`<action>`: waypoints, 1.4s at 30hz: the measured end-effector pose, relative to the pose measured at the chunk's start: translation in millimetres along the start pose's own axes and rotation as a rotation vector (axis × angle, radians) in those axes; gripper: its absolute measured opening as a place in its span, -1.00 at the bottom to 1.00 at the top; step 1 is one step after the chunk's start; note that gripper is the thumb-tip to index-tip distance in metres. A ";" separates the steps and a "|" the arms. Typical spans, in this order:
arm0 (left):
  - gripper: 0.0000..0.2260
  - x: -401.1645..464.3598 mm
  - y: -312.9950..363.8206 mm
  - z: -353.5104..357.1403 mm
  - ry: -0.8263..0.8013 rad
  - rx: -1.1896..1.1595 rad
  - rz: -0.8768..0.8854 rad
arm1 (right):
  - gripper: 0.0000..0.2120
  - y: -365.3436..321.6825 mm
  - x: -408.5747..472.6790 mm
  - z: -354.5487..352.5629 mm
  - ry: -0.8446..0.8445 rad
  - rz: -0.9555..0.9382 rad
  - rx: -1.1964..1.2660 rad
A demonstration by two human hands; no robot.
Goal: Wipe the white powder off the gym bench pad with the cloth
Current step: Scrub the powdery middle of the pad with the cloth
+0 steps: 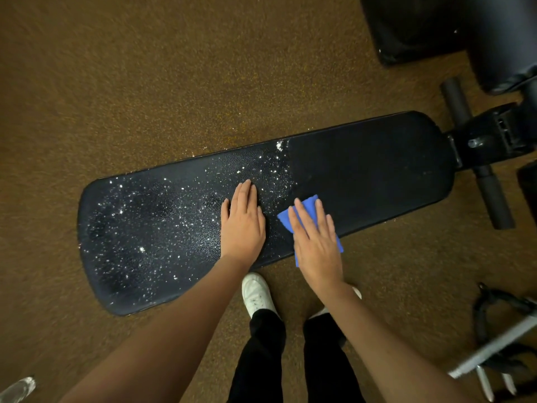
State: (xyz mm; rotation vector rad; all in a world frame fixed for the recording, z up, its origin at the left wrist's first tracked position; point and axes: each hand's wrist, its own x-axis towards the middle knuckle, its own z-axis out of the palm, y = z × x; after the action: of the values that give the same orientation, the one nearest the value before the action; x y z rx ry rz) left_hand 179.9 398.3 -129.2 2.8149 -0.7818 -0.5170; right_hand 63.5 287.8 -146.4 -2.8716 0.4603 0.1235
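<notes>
We saw the black bench pad (363,175) lying across the brown carpet (145,82), white powder (151,216) speckling its left part while its right part was dark and clean. The blue cloth (308,207) lay at the pad's near edge under our right hand (316,242), fingers flat and spread. Our left hand (242,225) rested open, palm down, on the powdered part, holding nothing. We could read no writing anywhere.

Two bare arms, no sleeves, coming in from bottom of frame. Left hand (242,225) and right hand (316,242) bare, no rings. Black trousers (261,359) at bottom middle. White shoes (257,293) with laces.
</notes>
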 end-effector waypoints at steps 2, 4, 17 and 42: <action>-0.48 0.6 0.0 0.2 0.008 -0.002 -0.006 | -0.48 12.5 -3.9 -2.0 -0.014 -0.135 -0.049; -0.48 1.3 0.7 1.2 0.013 -0.006 -0.013 | -0.42 30.6 0.7 -8.4 -0.039 -0.172 -0.073; -0.51 24.5 5.9 -2.8 0.110 -0.148 -0.025 | -0.49 54.5 44.9 -17.6 -0.024 -0.346 -0.082; -0.50 39.8 -2.5 0.1 0.127 -0.185 -0.111 | -0.48 28.6 83.1 -16.8 -0.051 -0.372 -0.021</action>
State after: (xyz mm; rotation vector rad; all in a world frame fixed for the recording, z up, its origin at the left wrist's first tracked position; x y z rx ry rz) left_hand 212.9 379.4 -141.2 2.6982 -0.5275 -0.3987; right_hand 133.9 232.5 -146.1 -2.9077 -0.0891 0.1362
